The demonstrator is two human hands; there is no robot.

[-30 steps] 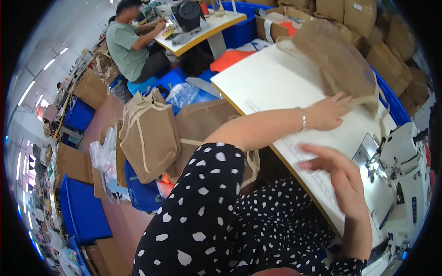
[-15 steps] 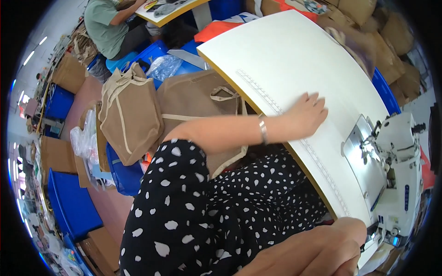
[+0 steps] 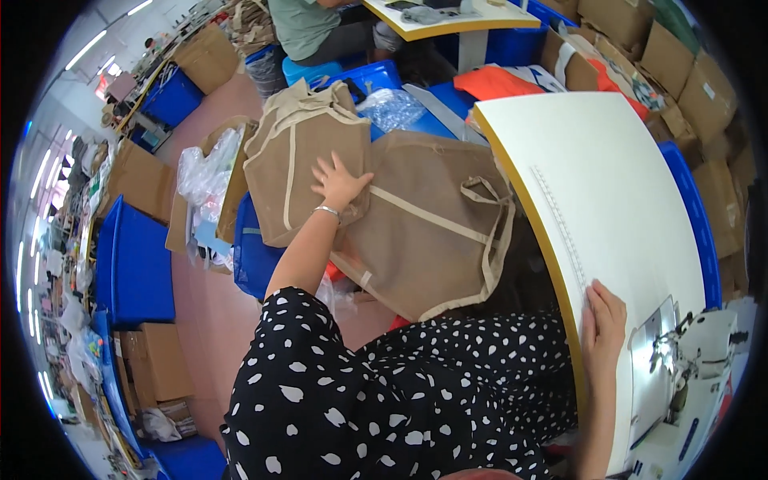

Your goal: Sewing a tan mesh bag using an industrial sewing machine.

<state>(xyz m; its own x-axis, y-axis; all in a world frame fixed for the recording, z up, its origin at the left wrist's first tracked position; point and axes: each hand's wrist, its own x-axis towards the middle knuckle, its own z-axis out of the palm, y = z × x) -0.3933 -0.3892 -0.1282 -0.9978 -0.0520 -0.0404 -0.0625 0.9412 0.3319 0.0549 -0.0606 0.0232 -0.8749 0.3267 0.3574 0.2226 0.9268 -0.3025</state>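
My left hand point(image 3: 341, 186) is stretched out to the left with its fingers spread. Its palm meets a stack of brown mesh fabric bags point(image 3: 268, 172) with beige binding. Beside that stack, under my forearm's side of the table, another brown mesh bag point(image 3: 432, 184) with a beige strip and a small loop handle lies spread out. My right hand point(image 3: 606, 328) rests on the white sewing table point(image 3: 608, 176) near its yellow edge, fingers stretched out and nothing visible in them. The hand lies beside a printed ruler strip point(image 3: 558, 212).
A sewing machine point(image 3: 708, 344) with a lit needle area stands right of my right hand. Blue bins point(image 3: 136, 268) and cardboard boxes point(image 3: 164, 364) line the left side. Clear plastic bags point(image 3: 210, 172) fill a carton beside the bags. Another person point(image 3: 308, 32) sits at a far table.
My left hand has moved from the white tabletop leftward onto the brown bags. My right hand has moved forward and now lies along the table edge. The view has turned left.
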